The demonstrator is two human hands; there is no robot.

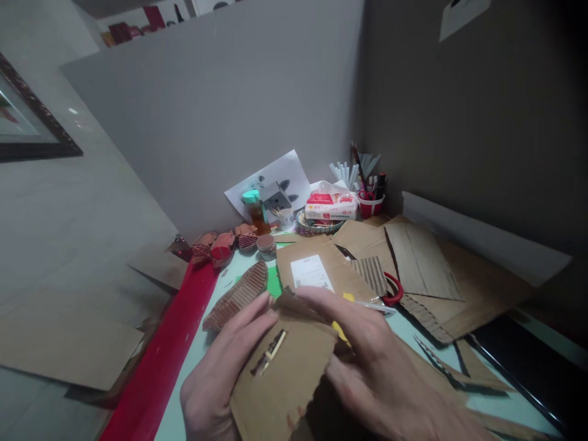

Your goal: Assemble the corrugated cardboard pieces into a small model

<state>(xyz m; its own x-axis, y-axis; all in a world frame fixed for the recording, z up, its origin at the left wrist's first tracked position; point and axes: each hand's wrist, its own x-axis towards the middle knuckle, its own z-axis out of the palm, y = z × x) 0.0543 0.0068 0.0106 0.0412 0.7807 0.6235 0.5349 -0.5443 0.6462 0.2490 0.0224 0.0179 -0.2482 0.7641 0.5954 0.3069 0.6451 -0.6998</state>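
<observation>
My left hand (pixel 220 367) grips the left edge of a torn brown cardboard piece (pixel 282 380) with a slit cut in it. My right hand (pixel 376 367) lies on the piece's right side, fingers stretched over its top edge. Something yellow (pixel 340 331) shows just under my right fingers; I cannot tell what it is. A leaf-shaped corrugated cardboard cutout (pixel 239 294) lies on the pale table just beyond my left hand.
Flat cardboard sheets (pixel 422 263) and red-handled scissors (pixel 394 289) lie behind my hands. At the back stand a tissue pack (pixel 331 206), a red pen cup (pixel 370 202), a bottle (pixel 255 211) and small red-brown cutouts (pixel 223 244). A red strip (pixel 174 343) edges the table's left.
</observation>
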